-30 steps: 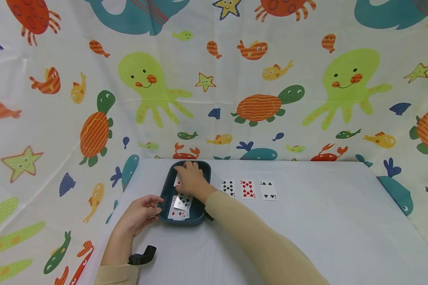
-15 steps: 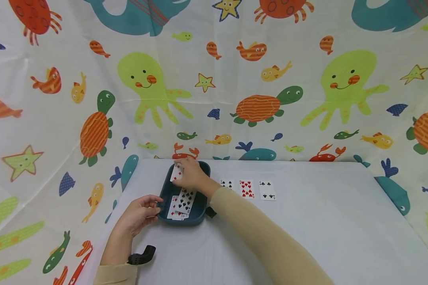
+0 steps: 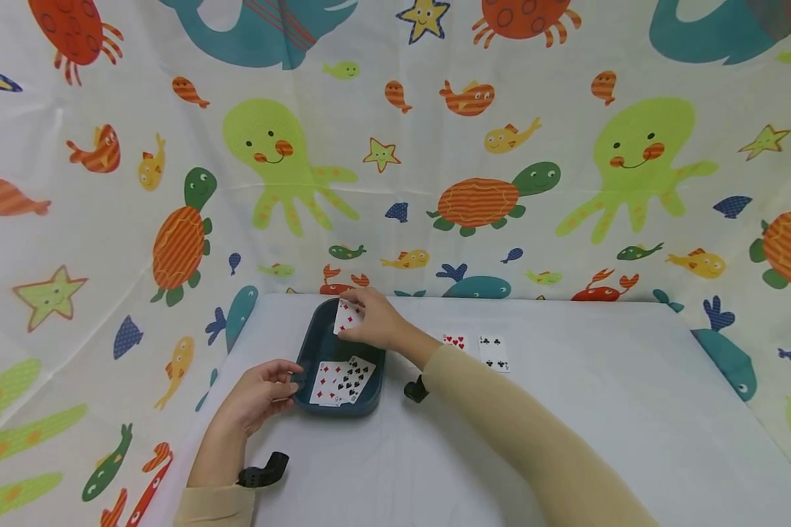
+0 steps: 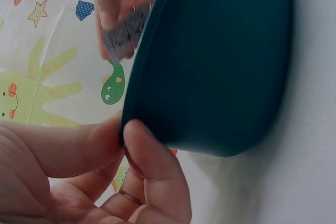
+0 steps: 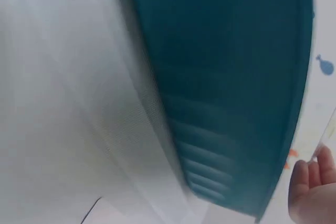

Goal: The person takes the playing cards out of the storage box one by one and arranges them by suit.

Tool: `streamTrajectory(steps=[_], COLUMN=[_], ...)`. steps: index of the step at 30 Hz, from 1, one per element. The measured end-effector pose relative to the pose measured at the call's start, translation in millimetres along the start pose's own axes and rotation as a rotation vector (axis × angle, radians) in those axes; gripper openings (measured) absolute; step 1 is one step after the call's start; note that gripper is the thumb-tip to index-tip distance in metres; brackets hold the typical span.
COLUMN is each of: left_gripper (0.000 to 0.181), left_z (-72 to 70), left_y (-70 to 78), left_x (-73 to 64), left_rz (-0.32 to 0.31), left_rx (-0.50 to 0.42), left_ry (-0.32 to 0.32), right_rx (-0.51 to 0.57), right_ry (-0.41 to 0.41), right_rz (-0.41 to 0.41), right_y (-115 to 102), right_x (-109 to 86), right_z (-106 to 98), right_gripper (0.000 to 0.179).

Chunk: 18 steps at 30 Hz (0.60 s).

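My left hand pinches the left rim of a dark teal plastic tub between thumb and fingers. The same grip on the rim fills the lower part of the left wrist view. Over the tub's far end, my right hand holds a playing card with red diamonds, face toward the head camera. The card's patterned back shows above the rim in the left wrist view. Inside the near end of the tub, a diamonds card lies partly under a tilted spades card.
Right of the tub, a hearts card and a four of clubs lie face up on the white-covered table. My right forearm covers part of that row. A sea-animal curtain hangs behind the table and along its left side.
My right hand has lifted the diamonds card from the tub and moved right with it. The spades card in the tub now lies more tilted. My left hand stays on the rim.
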<state>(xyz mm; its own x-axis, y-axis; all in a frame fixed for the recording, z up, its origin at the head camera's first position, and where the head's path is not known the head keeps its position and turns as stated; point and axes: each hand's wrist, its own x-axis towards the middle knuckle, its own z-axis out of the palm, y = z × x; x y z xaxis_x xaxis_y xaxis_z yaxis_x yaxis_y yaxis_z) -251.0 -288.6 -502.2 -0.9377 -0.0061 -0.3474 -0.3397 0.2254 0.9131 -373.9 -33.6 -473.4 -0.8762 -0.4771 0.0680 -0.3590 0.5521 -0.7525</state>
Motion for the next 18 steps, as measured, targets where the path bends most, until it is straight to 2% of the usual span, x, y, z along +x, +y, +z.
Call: streamTrajectory(steps=[6,10,18], left_gripper=[0.034,0.034,0.035], left_z=[-0.2,0.1,1.1], left_y=[-0.2,-0.7,2.0], left_x=[-1.7,-3.1,-4.7], left_rz=[-0.004,-0.007,-0.001], left_rx=[0.005,0.001,-0.008], left_ry=[0.004,0.006,0.005], right_rx=[0.102,0.134,0.124], right_ry=[-0.045,-0.048,-0.003], right_rz=[-0.015,-0.006,0.102], right_y=[1.5,7.1,39.0], right_x=[-27.5,-46.9,-92.7], right_z=[-17.3,-30.8,-63.4], right_gripper=[0.077,0.077,0.076])
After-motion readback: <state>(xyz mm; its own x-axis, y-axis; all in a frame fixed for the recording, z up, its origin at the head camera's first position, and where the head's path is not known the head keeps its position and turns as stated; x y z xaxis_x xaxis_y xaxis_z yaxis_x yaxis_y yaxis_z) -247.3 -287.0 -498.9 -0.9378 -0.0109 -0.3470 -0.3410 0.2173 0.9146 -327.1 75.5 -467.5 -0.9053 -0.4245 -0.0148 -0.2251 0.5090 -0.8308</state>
